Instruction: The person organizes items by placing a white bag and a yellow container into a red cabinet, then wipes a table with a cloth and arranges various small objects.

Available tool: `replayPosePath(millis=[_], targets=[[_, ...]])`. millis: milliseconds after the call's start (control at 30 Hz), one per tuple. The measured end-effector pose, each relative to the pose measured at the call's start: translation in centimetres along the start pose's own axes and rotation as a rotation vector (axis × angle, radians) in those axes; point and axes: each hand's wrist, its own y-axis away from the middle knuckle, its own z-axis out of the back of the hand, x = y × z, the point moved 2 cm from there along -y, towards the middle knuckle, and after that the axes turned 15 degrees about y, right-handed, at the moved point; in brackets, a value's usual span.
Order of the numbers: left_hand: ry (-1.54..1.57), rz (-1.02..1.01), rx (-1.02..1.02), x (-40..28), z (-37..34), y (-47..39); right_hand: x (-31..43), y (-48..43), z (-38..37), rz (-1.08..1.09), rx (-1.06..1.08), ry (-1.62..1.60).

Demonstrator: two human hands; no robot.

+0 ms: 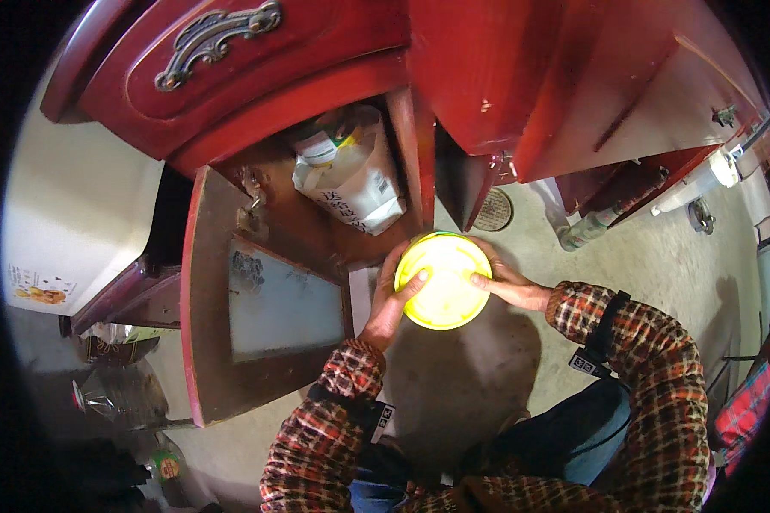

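A round container with a bright yellow lid (446,288) is between my two hands, in front of a red wooden cabinet. My left hand (391,301) grips its left side, the thumb lying on the lid. On the opposite side my right hand (510,282) holds it the same way. Glare washes out most of the lid, and the body beneath is almost wholly hidden. Beyond my left hand, a white printed bag (359,186) with packages in it stands inside the cabinet compartment. The compartment's door (205,308), with a frosted pane, hangs open at the left.
A red drawer front (250,83) with an ornate metal handle juts out above the compartment. Clear plastic bottles (125,394) stand on the floor at the left. A round drain cover (493,210) lies in the concrete floor (654,250) at the right, near a rolled item (584,227).
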Motion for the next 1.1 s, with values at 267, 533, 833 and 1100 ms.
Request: replayPosePath(millis=[267, 533, 833, 1100], targets=[[-0.487, -0.246, 0.215, -4.5, 0.1, 3.5, 5.6, 2.4, -2.3, 0.080, 0.040, -0.041], [-0.434, -0.133, 0.357, -8.9, -1.9, 12.6, 11.3, 9.8, -4.9, 0.018, 0.192, 0.087], [-0.243, 0.184, 0.376, -6.9, -3.0, 20.2, 12.9, 16.2, -8.9, -0.295, 0.375, -0.130], [-0.109, 0.163, 0.252, -7.0, -3.6, 14.3, 12.5, 10.4, -3.5, -0.280, 0.378, -0.083]])
